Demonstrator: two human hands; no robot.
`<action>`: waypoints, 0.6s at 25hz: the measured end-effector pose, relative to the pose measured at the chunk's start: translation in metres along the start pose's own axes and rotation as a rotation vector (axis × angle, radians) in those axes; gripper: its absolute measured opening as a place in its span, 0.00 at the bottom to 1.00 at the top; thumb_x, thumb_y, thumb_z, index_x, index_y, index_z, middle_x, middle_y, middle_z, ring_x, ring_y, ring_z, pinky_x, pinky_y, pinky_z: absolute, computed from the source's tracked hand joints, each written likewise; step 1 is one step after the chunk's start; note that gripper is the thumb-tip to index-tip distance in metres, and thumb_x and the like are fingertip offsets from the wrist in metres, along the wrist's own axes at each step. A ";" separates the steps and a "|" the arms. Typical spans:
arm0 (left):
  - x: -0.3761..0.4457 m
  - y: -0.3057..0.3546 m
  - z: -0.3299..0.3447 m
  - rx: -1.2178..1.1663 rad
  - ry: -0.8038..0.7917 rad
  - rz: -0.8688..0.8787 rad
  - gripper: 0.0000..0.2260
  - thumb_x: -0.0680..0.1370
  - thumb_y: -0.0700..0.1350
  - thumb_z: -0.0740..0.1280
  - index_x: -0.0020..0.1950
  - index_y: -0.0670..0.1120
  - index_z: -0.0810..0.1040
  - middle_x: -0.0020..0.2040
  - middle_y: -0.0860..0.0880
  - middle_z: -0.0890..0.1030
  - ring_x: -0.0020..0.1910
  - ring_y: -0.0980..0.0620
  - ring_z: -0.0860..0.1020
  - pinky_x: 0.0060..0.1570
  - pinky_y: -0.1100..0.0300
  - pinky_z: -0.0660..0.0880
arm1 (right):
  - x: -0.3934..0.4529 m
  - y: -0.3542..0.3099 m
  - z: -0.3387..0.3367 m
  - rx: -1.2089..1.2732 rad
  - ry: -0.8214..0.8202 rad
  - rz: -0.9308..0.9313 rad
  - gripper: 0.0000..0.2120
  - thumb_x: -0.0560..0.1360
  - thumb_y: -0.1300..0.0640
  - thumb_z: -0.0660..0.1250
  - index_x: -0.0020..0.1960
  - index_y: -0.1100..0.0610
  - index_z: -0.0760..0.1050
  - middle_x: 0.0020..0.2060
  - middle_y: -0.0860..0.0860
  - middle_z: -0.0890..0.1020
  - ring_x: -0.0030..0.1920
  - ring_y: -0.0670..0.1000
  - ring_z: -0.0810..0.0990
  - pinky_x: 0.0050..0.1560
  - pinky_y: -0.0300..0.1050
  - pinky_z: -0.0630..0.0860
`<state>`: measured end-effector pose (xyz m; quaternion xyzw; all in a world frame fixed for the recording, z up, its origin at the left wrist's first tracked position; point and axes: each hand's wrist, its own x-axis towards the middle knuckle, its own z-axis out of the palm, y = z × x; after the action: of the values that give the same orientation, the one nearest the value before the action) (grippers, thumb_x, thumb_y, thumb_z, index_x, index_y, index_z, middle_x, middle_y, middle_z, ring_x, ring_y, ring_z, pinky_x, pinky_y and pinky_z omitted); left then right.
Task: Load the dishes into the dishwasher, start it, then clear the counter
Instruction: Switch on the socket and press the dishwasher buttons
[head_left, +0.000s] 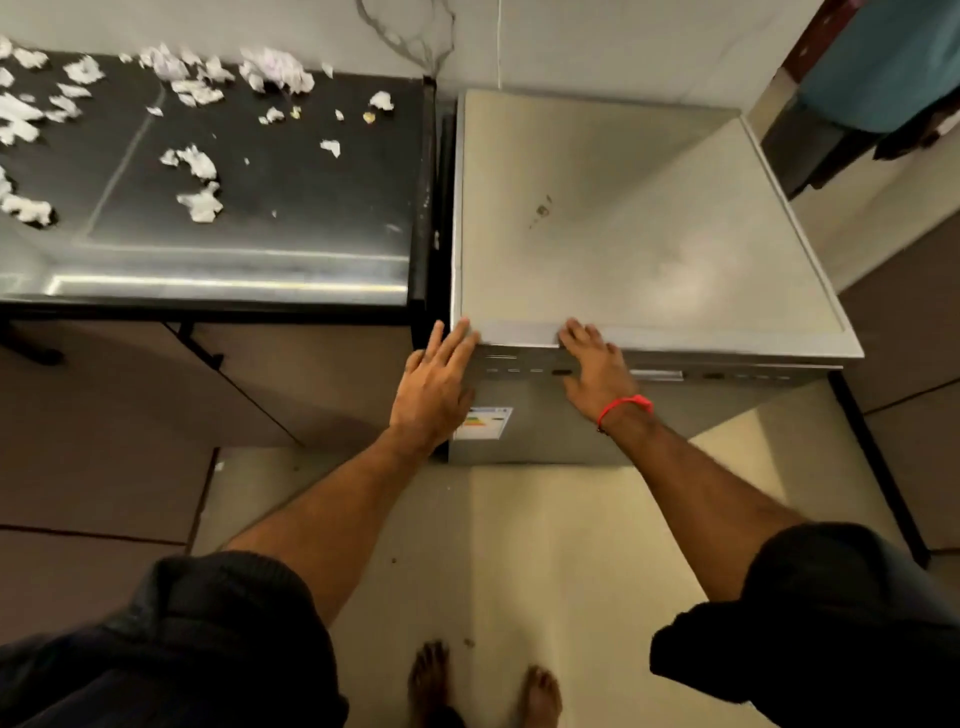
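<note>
fingers (457, 338) of the left hand (431, 395) were spread and laid flat against the upper left corner of the dishwasher (639, 234), their tips reaching its top front edge. the right hand (597, 369) lay palm-down on the front edge too, its fingers (579, 332) slightly fanned over the lip, and its palm covered part of the control panel (519, 370). neither hand gripped anything. a red thread band (626, 405) circled the right wrist.

the dishwasher stood shut, a grey freestanding unit against the white wall, with an energy label (485, 422) on the door just below the left hand. its flat top carried a small dark smudge (541, 210).

just beside it on the left stood a black counter (260, 208), separated by a narrow gap. torn bits of white paper (200, 176) were scattered across the counter, thickest toward its far and left sides.

both arms came from dark rolled sleeves (234, 623), and bare feet (431, 675) stood on the pale floor in front of the machine.
</note>
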<state>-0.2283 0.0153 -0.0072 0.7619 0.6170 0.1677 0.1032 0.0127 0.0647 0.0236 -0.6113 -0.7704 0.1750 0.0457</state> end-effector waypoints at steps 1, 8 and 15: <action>-0.003 0.003 0.008 -0.049 0.046 -0.008 0.37 0.74 0.42 0.70 0.81 0.45 0.59 0.82 0.47 0.56 0.80 0.43 0.56 0.72 0.45 0.66 | -0.003 -0.001 0.007 0.044 0.083 0.003 0.33 0.73 0.65 0.65 0.77 0.54 0.62 0.78 0.50 0.58 0.79 0.55 0.54 0.76 0.52 0.52; -0.002 0.010 0.054 -0.218 0.327 -0.033 0.34 0.78 0.48 0.68 0.81 0.46 0.58 0.82 0.52 0.55 0.78 0.52 0.62 0.62 0.55 0.76 | -0.003 0.008 0.058 0.204 0.597 -0.084 0.31 0.68 0.66 0.58 0.72 0.56 0.71 0.73 0.49 0.70 0.76 0.52 0.61 0.77 0.53 0.51; 0.018 0.007 0.097 -0.165 0.582 -0.073 0.32 0.77 0.45 0.71 0.78 0.47 0.60 0.80 0.49 0.59 0.61 0.45 0.67 0.41 0.61 0.71 | 0.014 0.022 0.088 0.190 0.848 -0.233 0.31 0.67 0.69 0.59 0.70 0.58 0.73 0.71 0.51 0.73 0.74 0.55 0.65 0.77 0.56 0.52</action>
<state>-0.1815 0.0363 -0.0918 0.6483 0.6318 0.4247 -0.0106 0.0046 0.0636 -0.0680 -0.5314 -0.7277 -0.0276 0.4328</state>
